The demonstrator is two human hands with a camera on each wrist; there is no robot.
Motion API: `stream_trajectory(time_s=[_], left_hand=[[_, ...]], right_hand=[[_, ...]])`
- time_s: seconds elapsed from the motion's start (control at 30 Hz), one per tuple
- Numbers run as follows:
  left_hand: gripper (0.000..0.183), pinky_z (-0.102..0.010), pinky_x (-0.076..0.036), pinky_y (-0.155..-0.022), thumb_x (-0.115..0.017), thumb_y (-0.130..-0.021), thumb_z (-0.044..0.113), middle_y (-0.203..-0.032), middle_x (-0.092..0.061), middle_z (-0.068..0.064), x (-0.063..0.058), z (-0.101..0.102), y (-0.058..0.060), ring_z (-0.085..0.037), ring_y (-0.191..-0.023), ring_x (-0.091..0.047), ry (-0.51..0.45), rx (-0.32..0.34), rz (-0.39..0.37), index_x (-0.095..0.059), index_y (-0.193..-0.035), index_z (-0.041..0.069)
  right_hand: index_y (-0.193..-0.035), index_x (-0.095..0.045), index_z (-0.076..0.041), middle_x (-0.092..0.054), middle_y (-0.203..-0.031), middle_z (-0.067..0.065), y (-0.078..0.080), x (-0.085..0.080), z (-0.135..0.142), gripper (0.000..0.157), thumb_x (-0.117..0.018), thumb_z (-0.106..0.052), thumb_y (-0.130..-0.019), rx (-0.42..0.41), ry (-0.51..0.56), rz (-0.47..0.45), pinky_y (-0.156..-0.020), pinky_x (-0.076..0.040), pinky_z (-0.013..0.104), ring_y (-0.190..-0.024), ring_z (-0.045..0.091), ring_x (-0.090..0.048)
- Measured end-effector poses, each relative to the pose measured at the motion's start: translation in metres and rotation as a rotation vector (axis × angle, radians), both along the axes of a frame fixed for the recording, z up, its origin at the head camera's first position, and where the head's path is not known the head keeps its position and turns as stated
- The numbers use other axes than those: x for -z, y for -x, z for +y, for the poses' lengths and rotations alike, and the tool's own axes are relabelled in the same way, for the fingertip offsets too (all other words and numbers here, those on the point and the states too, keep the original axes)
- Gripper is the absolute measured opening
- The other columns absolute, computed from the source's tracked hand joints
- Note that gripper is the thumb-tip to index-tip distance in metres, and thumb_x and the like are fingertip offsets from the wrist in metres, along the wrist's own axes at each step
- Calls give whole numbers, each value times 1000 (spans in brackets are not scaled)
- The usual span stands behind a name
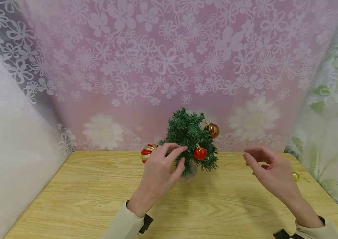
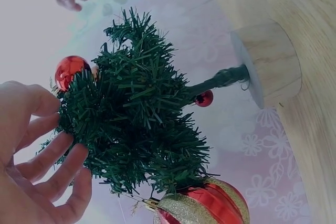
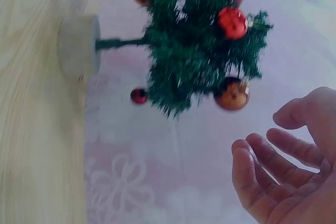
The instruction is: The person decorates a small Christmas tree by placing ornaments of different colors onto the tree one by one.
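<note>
A small artificial Christmas tree (image 1: 184,129) stands upright on a round wooden base (image 2: 270,64). From its branches hang a red bauble (image 1: 200,153), a bronze bauble (image 1: 213,130), a striped red and gold bauble (image 1: 148,152) and a small dark red bauble (image 2: 204,98). My left hand (image 1: 160,169) is at the tree's left front, its loosely bent fingers (image 2: 58,177) right at the foliage and nothing gripped. Away to the right of the tree, my right hand (image 1: 272,169) is held in the air with fingers relaxed and holding nothing.
A small gold bauble (image 1: 295,176) lies on the wooden table (image 1: 91,196) near its right edge, partly behind my right hand. Flower-patterned pink cloth (image 1: 157,76) hangs behind the table, with pale cloth along both sides.
</note>
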State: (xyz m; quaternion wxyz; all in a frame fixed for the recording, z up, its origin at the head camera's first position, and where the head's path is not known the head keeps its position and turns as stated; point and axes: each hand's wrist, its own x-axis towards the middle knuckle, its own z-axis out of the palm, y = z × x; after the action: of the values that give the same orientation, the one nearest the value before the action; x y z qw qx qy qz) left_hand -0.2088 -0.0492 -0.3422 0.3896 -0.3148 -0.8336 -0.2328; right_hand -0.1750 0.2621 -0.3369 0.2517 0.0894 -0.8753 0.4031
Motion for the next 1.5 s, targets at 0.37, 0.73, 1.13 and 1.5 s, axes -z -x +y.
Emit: stream_trajectory(time_s=[0.37,0.73,1.13,1.5], left_hand=[[31,-29,-54,-74,-69,-97,19,-121,-69,0,1,-4,-1,-16,-95,-67,-2,29,-34,-73,-127,19],[33,-21,-35,-55,-71,-96,16,-125,-67,-5,-9,-32,2,-7,-68,-50,-99,3,-78,-70,-129,15],[32,-27,-46,-63,-73,-95,20,-126,-68,-5,-7,-37,7,-15,-84,-63,-29,-86,-109,-72,-127,16],[31,-30,-48,-67,-73,-94,20,-122,-69,-3,-1,-35,10,-19,-93,-65,8,-121,-145,-73,-125,19]], right_hand=[[-118,-70,-13,-64,-97,-21,10,29,65,22,-65,-27,-101,132,-153,-54,-61,-47,13,-81,-24,-51],[-112,-67,5,-69,-102,34,28,68,147,28,-67,-18,-96,210,-374,-115,-58,-50,36,-76,23,-70],[-120,-61,15,-41,-55,0,29,89,178,42,-61,-20,-98,270,-538,-253,-47,-27,31,-47,14,-32],[-118,-63,8,-68,-102,37,38,92,187,35,-60,-21,-99,185,-521,-381,-52,-37,33,-57,16,-49]])
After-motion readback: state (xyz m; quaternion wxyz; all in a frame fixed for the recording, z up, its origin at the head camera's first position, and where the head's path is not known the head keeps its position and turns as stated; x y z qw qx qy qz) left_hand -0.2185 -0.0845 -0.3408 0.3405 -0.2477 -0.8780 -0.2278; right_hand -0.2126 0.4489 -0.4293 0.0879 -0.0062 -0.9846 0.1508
